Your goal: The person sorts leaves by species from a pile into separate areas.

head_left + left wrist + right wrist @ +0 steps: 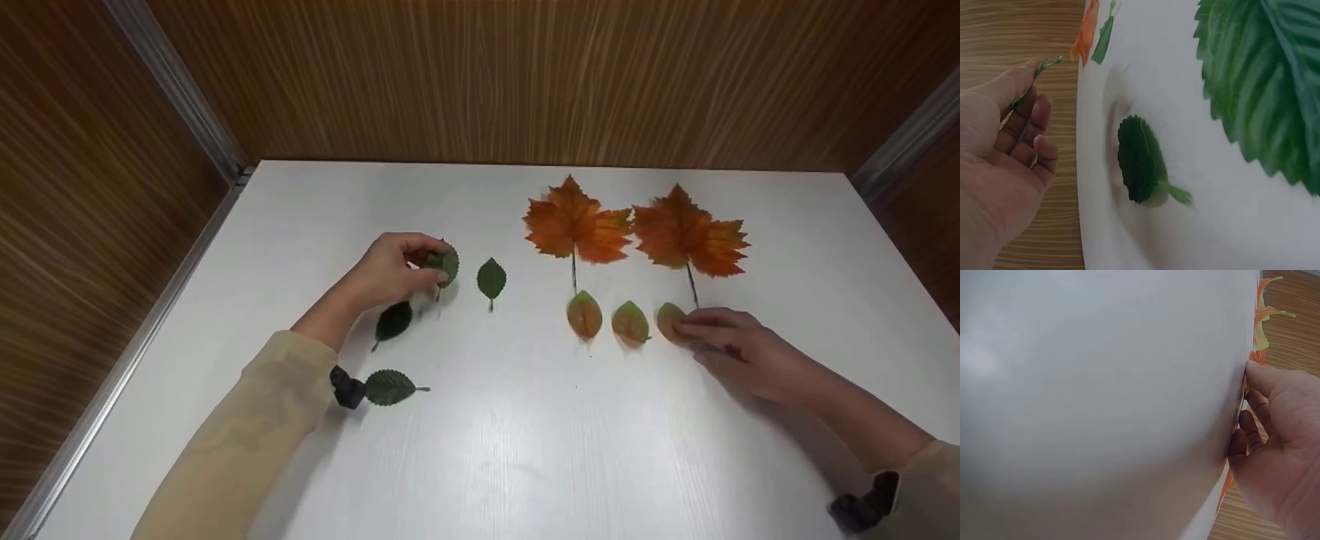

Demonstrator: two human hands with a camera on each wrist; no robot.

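Observation:
My left hand (391,271) pinches a small green leaf (448,265) between thumb and fingers, with its stem pointing down. In the left wrist view the held leaf (1045,65) appears edge-on. To its right lies another green leaf (491,278); a darker leaf (394,321) is just below the wrist. My right hand (765,360) grips a small yellow-green and orange leaf (667,321) by its right side, low at the tabletop. The fingers cover part of that leaf. Two similar leaves, a middle one (631,324) and a left one (584,316), lie beside it in a row.
Two large orange maple leaves, one left (574,221) and one right (686,232), lie behind the row, stems toward me. A green leaf (389,388) lies beside the left wrist camera (347,388). The white table (510,465) meets wood-grain panels (480,82) at the back.

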